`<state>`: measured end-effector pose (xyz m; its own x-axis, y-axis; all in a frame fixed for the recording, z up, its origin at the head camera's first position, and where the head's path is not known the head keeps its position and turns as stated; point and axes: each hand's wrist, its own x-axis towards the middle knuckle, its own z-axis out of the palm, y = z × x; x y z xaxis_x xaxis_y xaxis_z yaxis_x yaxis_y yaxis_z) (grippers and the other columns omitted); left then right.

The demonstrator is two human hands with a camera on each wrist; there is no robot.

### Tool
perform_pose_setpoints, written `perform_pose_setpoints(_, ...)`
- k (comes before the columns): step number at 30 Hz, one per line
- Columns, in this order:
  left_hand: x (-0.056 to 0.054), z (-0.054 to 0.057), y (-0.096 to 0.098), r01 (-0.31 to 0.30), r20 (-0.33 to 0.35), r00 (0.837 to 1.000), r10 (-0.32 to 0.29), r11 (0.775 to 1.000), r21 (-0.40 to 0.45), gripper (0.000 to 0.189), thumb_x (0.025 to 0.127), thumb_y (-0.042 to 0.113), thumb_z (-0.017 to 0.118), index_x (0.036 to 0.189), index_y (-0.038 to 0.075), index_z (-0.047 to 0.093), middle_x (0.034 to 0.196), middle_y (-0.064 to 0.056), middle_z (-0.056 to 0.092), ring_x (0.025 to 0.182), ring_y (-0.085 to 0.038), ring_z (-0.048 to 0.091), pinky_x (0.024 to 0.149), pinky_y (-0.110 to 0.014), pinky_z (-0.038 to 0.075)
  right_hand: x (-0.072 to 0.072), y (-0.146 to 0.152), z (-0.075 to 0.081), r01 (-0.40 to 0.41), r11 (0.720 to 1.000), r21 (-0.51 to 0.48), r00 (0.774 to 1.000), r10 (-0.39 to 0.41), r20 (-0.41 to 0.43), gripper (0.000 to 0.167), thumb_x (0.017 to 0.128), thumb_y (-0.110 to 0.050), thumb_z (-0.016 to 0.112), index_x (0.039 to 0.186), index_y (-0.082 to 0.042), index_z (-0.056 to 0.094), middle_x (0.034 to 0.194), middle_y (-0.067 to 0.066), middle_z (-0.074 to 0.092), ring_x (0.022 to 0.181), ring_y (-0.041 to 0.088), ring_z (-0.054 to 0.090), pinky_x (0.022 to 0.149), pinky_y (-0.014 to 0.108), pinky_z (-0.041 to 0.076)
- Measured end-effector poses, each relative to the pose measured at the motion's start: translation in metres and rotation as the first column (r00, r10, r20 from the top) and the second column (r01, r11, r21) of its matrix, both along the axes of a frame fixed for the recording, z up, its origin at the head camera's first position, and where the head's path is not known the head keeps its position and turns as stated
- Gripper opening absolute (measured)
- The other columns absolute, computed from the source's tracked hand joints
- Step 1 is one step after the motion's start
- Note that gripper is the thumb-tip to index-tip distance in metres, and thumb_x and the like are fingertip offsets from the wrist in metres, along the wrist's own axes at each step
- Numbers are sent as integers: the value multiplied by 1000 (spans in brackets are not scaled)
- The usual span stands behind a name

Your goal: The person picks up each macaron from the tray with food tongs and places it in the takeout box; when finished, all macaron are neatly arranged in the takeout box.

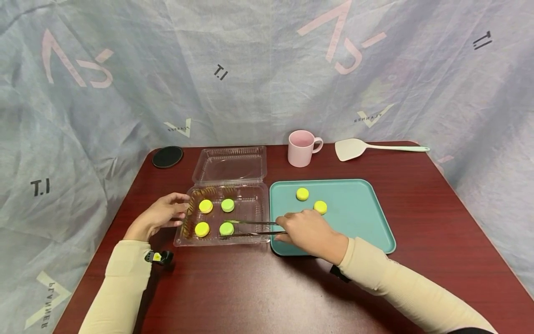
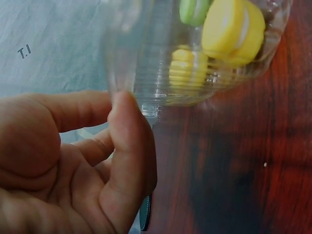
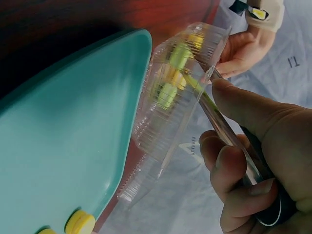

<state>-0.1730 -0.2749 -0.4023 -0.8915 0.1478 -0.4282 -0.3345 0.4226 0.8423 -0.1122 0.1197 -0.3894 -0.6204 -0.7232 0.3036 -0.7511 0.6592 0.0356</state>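
Low in the head view's middle, an open clear plastic container point(image 1: 252, 206) holds two yellow macarons point(image 1: 206, 206) and two green ones. My left hand point(image 1: 163, 213) is at its left side, pinching the rim between thumb and finger in the left wrist view. My right hand point(image 1: 310, 234) grips metal tongs point(image 3: 222, 127) that reach leftward over the container's right wall. The tong tips lie on either side of the front green macaron point(image 1: 226, 228); whether they touch it I cannot tell. Right of the container, a teal tray point(image 1: 350, 227) carries two yellow macarons point(image 1: 302, 194), partly beneath my right forearm.
The container's hinged lid point(image 1: 229, 167) lies back behind it. A pink mug point(image 1: 300, 149) stands behind the tray, beside a white spatula point(image 1: 351, 149) with a pale green handle. A black round coaster point(image 1: 167, 157) is at the back left. A printed cloth point(image 1: 258, 69) hangs behind the table.
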Motion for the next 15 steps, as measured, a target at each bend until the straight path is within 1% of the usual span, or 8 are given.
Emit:
perform_pose_setpoints(4, 0, 1, 1, -2, 3, 1000, 2, 1000, -3, 47, 105, 17, 53, 145, -4, 38, 101, -8, 54, 80, -12, 57, 66, -26, 56, 0, 0, 1, 1, 1000, -18, 1000, -1, 10, 38, 83, -39, 82, 72, -15, 55, 59, -8, 44, 46, 12, 48, 38, 29, 37)
perform_pose_setpoints(11, 0, 1, 2, 6, -1, 1000, -6, 1000, 1, 47, 105, 16, 53, 145, -4, 38, 102, -9, 54, 80, -12, 57, 67, -26, 55, 1, 4, 4, 24, 998, -62, 999, -21, 36, 35, 84, -40, 81, 77, -14, 58, 61, -8, 49, 44, 13, 47, 37, 29, 37)
perform_pose_setpoints(15, 0, 1, 2, 0, 1, 1000, 0, 1000, -3, 46, 105, 15, 52, 144, -4, 38, 102, -10, 54, 81, -12, 57, 67, -25, 55, 1, 8, 2, 18, 994, -106, 1000, -17, 8, 33, 83, -41, 81, 82, -14, 63, 65, -8, 55, 46, 13, 50, 37, 30, 39)
